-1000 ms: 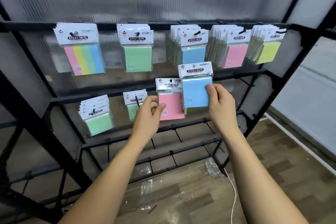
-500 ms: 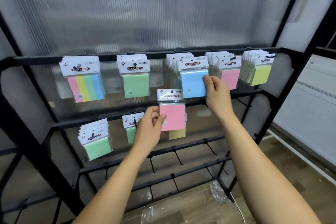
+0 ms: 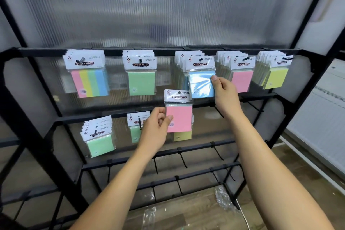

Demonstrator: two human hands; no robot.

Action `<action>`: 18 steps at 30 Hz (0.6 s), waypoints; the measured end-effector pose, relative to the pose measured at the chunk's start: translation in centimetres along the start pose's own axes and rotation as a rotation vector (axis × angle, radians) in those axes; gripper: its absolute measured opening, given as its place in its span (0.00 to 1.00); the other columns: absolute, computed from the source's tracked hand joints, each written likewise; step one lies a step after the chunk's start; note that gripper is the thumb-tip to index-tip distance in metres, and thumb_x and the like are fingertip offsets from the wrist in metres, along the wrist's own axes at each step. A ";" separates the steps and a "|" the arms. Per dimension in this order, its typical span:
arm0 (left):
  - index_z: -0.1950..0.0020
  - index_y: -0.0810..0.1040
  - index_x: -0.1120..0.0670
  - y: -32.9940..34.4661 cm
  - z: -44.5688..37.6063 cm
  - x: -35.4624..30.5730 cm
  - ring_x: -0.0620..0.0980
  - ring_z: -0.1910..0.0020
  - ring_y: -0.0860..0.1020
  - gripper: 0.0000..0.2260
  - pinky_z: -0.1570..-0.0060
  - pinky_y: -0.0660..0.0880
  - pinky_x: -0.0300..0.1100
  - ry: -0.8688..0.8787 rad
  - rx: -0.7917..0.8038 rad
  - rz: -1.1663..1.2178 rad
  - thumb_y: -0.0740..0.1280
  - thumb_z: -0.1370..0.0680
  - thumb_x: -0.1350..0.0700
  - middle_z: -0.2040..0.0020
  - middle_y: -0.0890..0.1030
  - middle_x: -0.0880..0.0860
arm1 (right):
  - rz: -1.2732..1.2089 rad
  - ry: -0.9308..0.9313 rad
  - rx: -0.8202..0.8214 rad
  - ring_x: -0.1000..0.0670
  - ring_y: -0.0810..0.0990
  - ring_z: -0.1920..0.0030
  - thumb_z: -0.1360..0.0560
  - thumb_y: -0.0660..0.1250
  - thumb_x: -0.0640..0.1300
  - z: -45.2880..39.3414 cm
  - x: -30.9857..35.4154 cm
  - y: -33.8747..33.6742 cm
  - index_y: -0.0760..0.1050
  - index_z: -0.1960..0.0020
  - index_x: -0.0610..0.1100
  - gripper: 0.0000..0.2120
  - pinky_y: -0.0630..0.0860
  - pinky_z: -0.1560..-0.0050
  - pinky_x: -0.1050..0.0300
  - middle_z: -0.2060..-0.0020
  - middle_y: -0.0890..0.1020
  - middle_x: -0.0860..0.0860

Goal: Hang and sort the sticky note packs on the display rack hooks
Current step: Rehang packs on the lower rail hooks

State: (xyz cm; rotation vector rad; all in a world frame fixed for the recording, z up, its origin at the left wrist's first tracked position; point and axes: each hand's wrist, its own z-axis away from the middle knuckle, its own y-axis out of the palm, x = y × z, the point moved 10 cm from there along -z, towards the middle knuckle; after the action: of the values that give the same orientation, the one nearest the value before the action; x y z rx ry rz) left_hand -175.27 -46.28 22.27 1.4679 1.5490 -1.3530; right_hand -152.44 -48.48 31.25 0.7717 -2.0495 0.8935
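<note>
Right hand (image 3: 226, 92), centre-right of the frame, pinching the right edge of a blue sticky note pack (image 3: 202, 84) between thumb and fingers. Pack's white header already over the third hook (image 3: 200, 59) of the top rail, at the front of a stack of like blue packs; whether fully seated on the hook cannot be told. Left hand (image 3: 155, 127), just below centre, pinching a pink sticky note pack (image 3: 178, 117) by its left edge, held upright and off any hook, with a yellow pack (image 3: 183, 135) peeking out behind and below it.

Along the top rail, left to right: a multicolour pack (image 3: 89, 82), a green pack (image 3: 141, 82), the blue stack, a pink stack (image 3: 242, 80), a yellow stack (image 3: 276, 77). On the second rail, lower left: a green stack (image 3: 99, 144) and another green pack (image 3: 135, 132), partly hidden by the left hand.

Step in hand, by judgement: finishing the hanging of the blue pack among its own colour. Next, probably: letting go with the right hand, then carrying the pink pack up and right to the pink stack's hook, threading the header hole squarely over the hook tip. Yellow pack likely bound for the far-right hook afterwards.
</note>
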 end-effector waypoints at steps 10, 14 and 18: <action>0.42 0.74 0.53 -0.1 0.3 1.0 0.43 0.54 0.79 0.07 0.60 0.70 0.29 0.001 0.006 -0.028 0.65 0.19 0.55 0.54 0.82 0.49 | 0.080 0.132 0.048 0.54 0.61 0.72 0.17 0.58 0.54 -0.2 -2.9 1.2 0.61 0.68 0.45 0.24 0.56 0.72 0.62 0.73 0.64 0.52; 0.43 0.74 0.53 0.6 1.0 1.6 0.44 0.57 0.79 0.06 0.58 0.71 0.31 -0.001 0.024 -0.024 0.66 0.19 0.55 0.56 0.82 0.51 | 0.222 0.225 0.167 0.51 0.76 0.63 0.18 0.61 0.51 2.3 -6.3 1.7 0.79 0.61 0.42 0.18 0.69 0.64 0.57 0.62 0.84 0.47; 0.43 0.73 0.54 2.5 1.9 1.8 0.34 0.62 0.76 0.06 0.60 0.69 0.25 0.009 0.077 -0.028 0.66 0.19 0.57 0.57 0.82 0.51 | 0.235 0.260 0.255 0.51 0.78 0.63 0.18 0.60 0.54 6.5 -8.4 1.4 0.81 0.59 0.45 0.19 0.71 0.61 0.57 0.63 0.85 0.52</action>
State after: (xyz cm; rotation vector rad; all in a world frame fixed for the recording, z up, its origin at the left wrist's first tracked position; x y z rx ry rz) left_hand -173.70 -47.78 19.41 1.5060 1.5439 -1.4385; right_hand -151.57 -50.97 20.91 0.5183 -1.8403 1.3342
